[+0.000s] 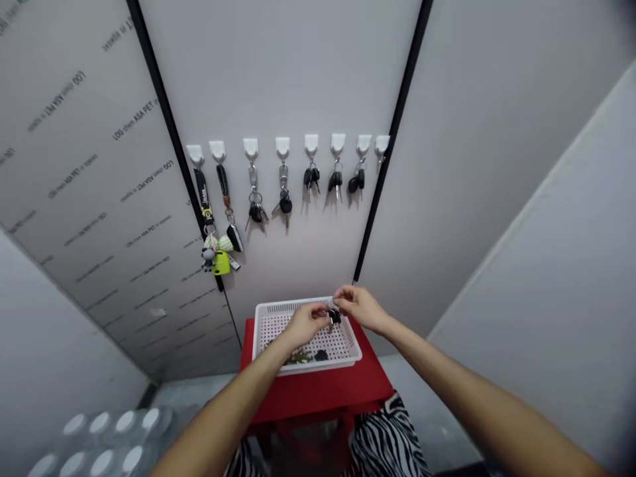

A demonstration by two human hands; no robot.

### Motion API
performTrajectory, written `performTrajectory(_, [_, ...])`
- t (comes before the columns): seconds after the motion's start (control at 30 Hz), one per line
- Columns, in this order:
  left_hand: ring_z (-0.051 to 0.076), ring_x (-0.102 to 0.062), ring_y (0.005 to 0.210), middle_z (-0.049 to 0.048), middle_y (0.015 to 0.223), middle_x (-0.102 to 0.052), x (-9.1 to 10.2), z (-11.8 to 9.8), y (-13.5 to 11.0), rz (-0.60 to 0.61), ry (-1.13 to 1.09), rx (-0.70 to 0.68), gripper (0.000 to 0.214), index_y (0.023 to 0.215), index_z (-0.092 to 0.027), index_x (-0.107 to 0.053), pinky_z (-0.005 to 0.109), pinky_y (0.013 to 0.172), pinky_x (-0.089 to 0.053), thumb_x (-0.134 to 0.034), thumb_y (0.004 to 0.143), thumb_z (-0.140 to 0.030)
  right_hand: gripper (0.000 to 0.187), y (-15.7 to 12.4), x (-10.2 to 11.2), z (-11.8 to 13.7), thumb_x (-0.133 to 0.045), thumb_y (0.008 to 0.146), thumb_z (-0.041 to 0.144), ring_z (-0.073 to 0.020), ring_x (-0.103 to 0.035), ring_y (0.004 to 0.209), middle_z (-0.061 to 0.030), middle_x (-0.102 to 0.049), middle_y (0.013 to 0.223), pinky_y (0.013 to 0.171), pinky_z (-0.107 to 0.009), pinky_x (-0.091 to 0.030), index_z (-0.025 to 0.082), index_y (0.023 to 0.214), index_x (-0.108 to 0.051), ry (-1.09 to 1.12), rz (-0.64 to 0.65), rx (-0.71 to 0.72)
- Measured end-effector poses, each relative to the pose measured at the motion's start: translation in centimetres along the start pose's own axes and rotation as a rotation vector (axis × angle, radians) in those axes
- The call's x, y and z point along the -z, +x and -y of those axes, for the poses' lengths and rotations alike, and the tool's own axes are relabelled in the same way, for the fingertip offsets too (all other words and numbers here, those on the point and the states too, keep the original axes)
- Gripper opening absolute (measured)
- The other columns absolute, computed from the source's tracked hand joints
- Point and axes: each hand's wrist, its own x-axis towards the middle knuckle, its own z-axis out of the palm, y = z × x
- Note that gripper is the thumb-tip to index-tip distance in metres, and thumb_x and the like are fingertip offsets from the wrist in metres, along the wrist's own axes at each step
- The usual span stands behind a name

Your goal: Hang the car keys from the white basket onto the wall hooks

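Observation:
Above the white perforated basket (268, 308), my left hand (307, 323) and my right hand (362, 306) meet over a bunch of keys (334, 317) with black heads. My left fingers pinch the keys from the left. The fingertips of my right hand are closed at the top of the bunch, where a ring seems to be; the exact grip is too small to make out. Inside the basket, partly hidden by my left forearm, lie a greenish-brown item (299, 357) and a small dark item (321, 356).
The basket stands on a red stool (318, 396). White hooks (282, 147) line the wall with several key bunches (256, 212) hanging from them. A lime-green key fob (220, 263) hangs at the left. Several white-capped bottles (126, 422) stand lower left.

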Motion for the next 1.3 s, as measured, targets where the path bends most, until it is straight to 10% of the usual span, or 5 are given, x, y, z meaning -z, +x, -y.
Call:
performTrajectory(0.57, [0.012, -0.049, 0.082, 0.0058, 0.098, -0.051, 0.1, -17.6, 8.0, -0.246, 0.203, -0.481, 0.036, 0.099, -0.014, -0.046, 0.025, 0.075, -0.039, -0.045, 0.063, -0.014, 0.002, 8.0, 15.8, 12.6, -0.046, 0.058, 0.014, -0.0048, -0.044, 0.039, 0.0037, -0.046, 0.045, 0.043, -0.019, -0.041, 0.013, 0.059, -0.047, 0.193, -0.793, 0.206])
performTrajectory(1.1, [0.011, -0.049, 0.081, 0.0057, 0.093, -0.053, 3.0, -13.0, 5.9, -0.299, 0.212, -0.316, 0.033, 0.094, -0.014, -0.049, 0.025, 0.074, -0.039, -0.044, 0.062, -0.012, 0.022, 10.0, 16.5, 11.3, -0.045, 0.059, 0.022, -0.0158, -0.053, 0.071, -0.0084, -0.059, 0.075, 0.067, -0.027, -0.040, 0.012, 0.075, -0.055, -0.108, -1.014, 0.091])
performTrajectory(1.2, [0.010, -0.049, 0.079, 0.0051, 0.092, -0.053, 3.7, -9.9, 4.8, -0.316, 0.164, -0.237, 0.031, 0.092, -0.014, -0.049, 0.024, 0.073, -0.039, -0.044, 0.062, -0.010, 0.025, 7.9, 13.7, 9.1, -0.040, 0.063, 0.025, -0.0170, -0.052, 0.076, -0.0089, -0.058, 0.082, 0.069, -0.028, -0.039, 0.014, 0.081, -0.053, -0.179, -1.019, 0.136])
performTrajectory(1.3, [0.008, -0.049, 0.073, 0.0044, 0.084, -0.055, 4.4, -5.9, 3.5, -0.347, 0.105, -0.116, 0.029, 0.089, -0.012, -0.050, 0.022, 0.070, -0.038, -0.045, 0.061, -0.008, 0.024, 6.2, 8.0, 5.3, -0.036, 0.064, 0.022, -0.0148, -0.052, 0.068, -0.0067, -0.057, 0.073, 0.061, -0.025, -0.040, 0.014, 0.082, -0.051, -0.191, -0.729, 0.148])
